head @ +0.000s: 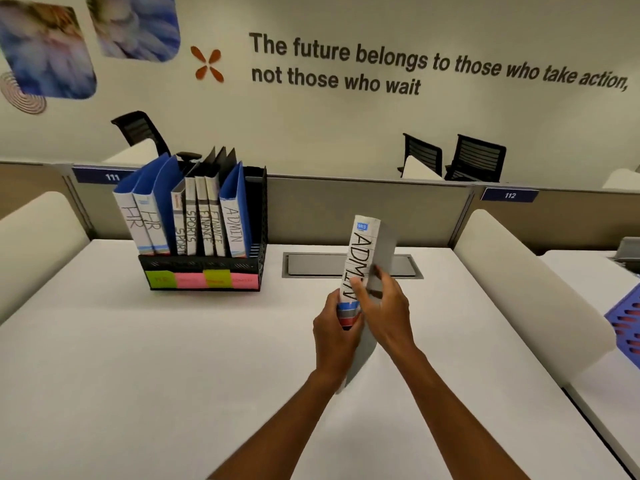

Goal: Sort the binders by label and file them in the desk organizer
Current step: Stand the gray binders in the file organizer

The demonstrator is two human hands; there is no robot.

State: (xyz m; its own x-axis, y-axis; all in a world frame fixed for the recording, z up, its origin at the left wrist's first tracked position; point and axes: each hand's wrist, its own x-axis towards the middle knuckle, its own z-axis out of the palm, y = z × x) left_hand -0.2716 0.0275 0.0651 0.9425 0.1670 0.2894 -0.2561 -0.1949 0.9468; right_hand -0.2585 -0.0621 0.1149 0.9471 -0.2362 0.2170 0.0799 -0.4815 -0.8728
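A grey binder (375, 249) with a white spine marked ADMIN stands upright above the white desk (173, 358), right of centre. My left hand (337, 336) grips its lower spine and my right hand (386, 306) holds its right cover. At the back left stands the black mesh desk organizer (204, 268), with green and pink sticky labels along its front. It holds two blue HR binders (143, 216), two SPORTS binders (185, 220), two FINANCE binders (209, 220) and one blue ADMIN binder (235, 216), spines facing me.
A grey cable hatch (311, 265) is set into the desk behind the held binder. Padded cream dividers (519, 271) flank the desk on both sides. A blue perforated tray (627, 323) lies at the right edge. Black chairs stand beyond the partition.
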